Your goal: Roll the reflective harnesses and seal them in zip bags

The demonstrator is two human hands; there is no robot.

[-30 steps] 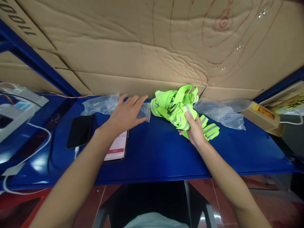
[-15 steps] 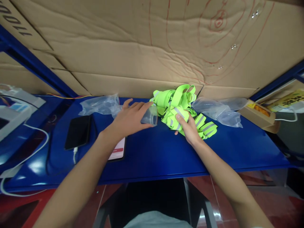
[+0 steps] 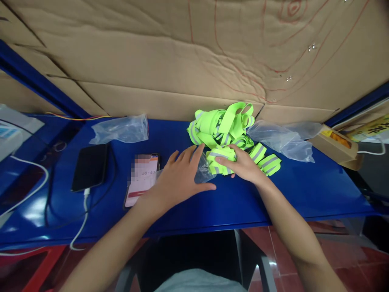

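My right hand (image 3: 244,164) is closed round a folded bundle of neon yellow-green reflective straps (image 3: 219,161) with grey stripes, thumb on top. Under and between the fingers of my left hand (image 3: 179,174) is a clear plastic bag (image 3: 204,169), its mouth facing the bundle. The thumb and fingers of that hand are spread wide at the bag's mouth; its grip underneath is hidden. Behind both hands lies a larger pile of the same straps (image 3: 209,121). More folded strap ends (image 3: 269,163) lie right of my right hand.
Left on the blue table (image 3: 194,215) are a lit phone (image 3: 142,178), a dark phone (image 3: 90,167) on a white cable, and another clear bag (image 3: 121,129). More clear bags (image 3: 282,140) and an open cardboard box (image 3: 336,146) are at right. A cardboard wall (image 3: 146,65) stands behind.
My left hand and its bag have moved toward me and rightward, closer to the bundle. My right hand has brought the bundle slightly down, away from the pile. The view has shifted a little.
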